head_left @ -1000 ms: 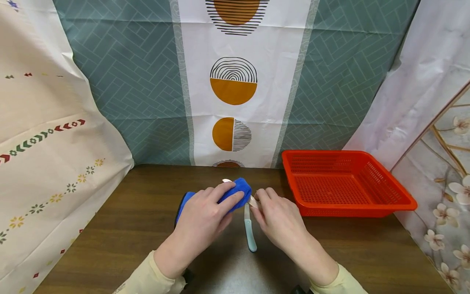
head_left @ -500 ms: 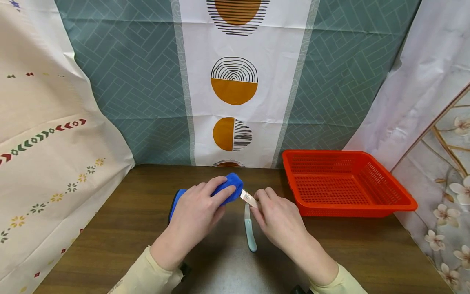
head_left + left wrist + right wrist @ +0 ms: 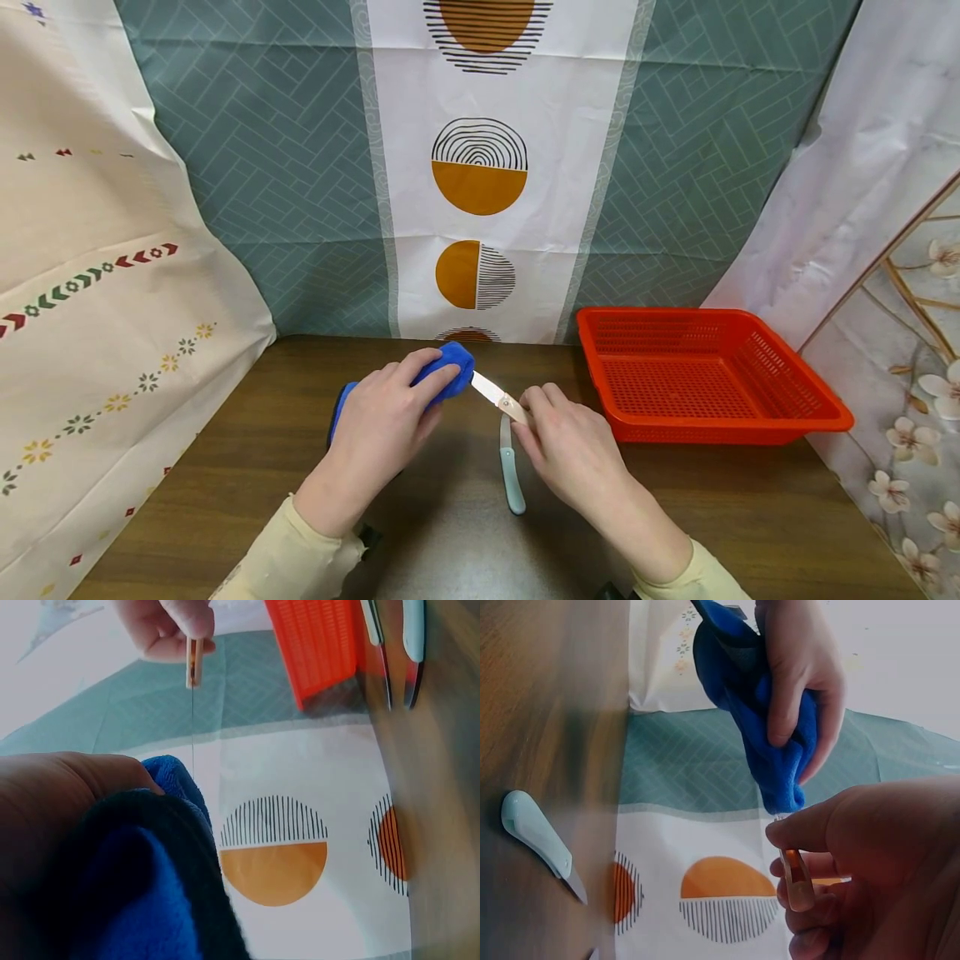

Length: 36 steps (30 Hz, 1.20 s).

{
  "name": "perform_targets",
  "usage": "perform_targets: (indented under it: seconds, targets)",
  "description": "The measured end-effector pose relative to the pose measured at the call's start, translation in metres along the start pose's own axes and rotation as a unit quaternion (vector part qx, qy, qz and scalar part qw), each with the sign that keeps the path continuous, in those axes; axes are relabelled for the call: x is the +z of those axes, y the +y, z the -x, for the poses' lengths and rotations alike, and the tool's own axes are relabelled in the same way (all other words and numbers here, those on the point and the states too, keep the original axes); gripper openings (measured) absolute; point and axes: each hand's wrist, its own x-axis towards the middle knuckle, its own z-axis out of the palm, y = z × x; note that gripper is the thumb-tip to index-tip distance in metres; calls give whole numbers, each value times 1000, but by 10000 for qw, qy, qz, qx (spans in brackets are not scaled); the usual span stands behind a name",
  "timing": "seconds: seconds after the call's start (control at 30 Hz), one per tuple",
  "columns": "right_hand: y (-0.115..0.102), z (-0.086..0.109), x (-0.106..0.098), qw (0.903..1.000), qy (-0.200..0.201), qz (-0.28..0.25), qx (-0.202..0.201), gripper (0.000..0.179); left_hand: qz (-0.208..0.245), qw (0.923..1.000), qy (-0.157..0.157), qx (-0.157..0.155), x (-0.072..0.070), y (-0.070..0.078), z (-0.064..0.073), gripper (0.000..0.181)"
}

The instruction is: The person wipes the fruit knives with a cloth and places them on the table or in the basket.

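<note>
- Patterned hangings stand behind the wooden desk, whose sheen suggests things would slide.
- Above it, my right grip is closed round the handle of the knife; I judge it light, stiff, perhaps slick, so I'd keep off the blade.
- My left grip pinches the blue cloth, which hides the blade's tip; it looks soft and limp.
- Below, the mint knife lies on the desk.
- Rightward sits a red basket, best held by its rim.
</note>
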Motion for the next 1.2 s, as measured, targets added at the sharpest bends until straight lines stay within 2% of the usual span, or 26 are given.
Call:
perform_targets:
  seconds: [0.4, 0.57, 0.7, 0.9, 1.2]
  targets:
    - [1, 1, 0, 9999, 131, 3, -92, 25, -44, 9997, 15, -248, 1, -21, 3, 50]
    - [1, 1, 0, 9999, 126, 1, -82, 25, -78, 9995, 116, -290, -3, -23, 3, 48]
    - [1, 2, 0, 9999, 91, 7, -71, 26, -41, 9996, 209, -191, -6, -17, 1, 50]
    - [1, 1, 0, 10000, -14, 27, -20, 26, 69, 9995, 295, 42, -9, 0, -2, 52]
    - [1, 1, 0, 10000, -75, 6, -19, 25, 174, 9984, 131, 530, -2, 25, -2, 57]
